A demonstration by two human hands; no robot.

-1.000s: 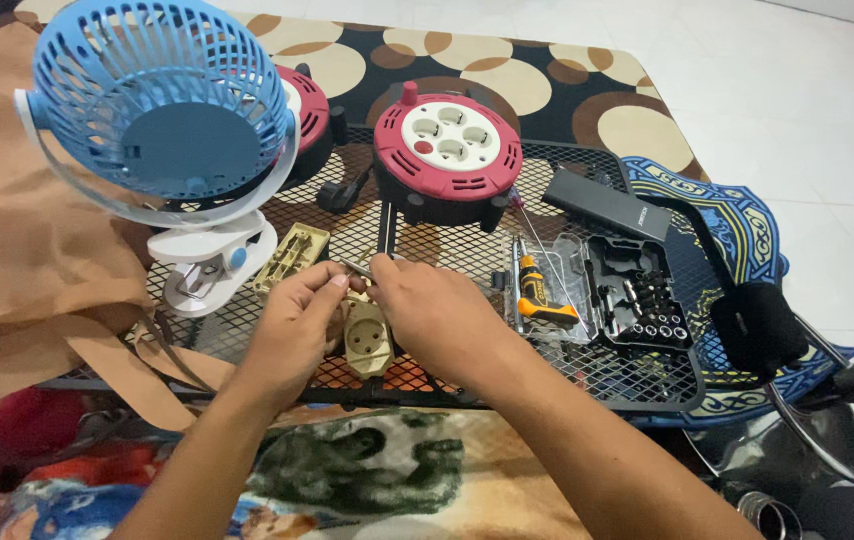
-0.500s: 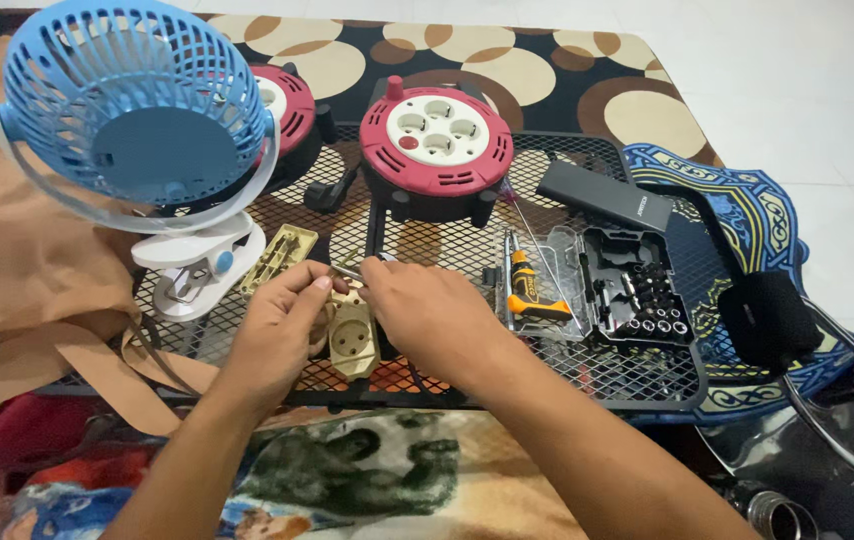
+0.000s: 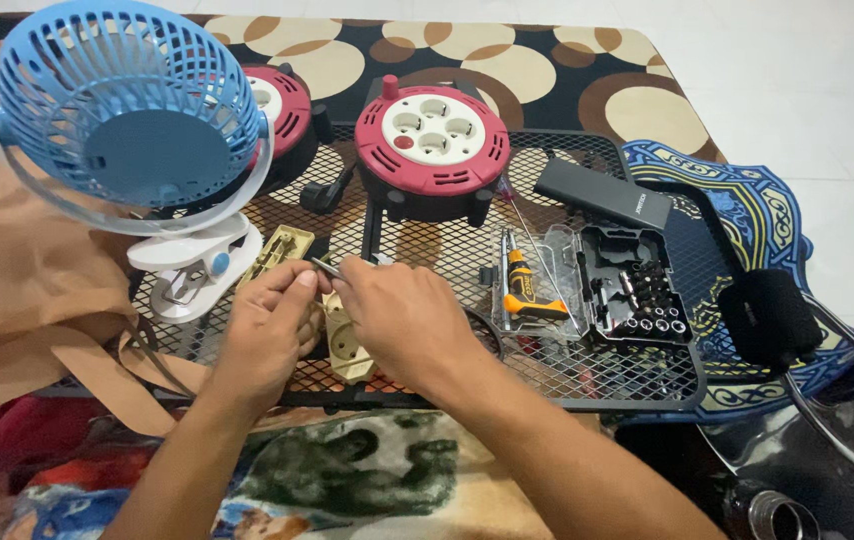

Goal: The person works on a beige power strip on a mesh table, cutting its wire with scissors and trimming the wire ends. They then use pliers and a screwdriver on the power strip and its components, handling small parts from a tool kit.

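Beige socket between hands, blue fan left, red reel behind

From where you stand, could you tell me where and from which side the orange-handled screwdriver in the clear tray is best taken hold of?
Grip the orange-handled screwdriver by its thick orange-and-black handle, coming from straight above. It lies flat in the clear tray, handle toward the person and thin shaft pointing away, so the handle is probably the easiest part to pinch.

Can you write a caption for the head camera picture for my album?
Two hands, left hand and right hand, work on a cream socket strip beside a blue fan.
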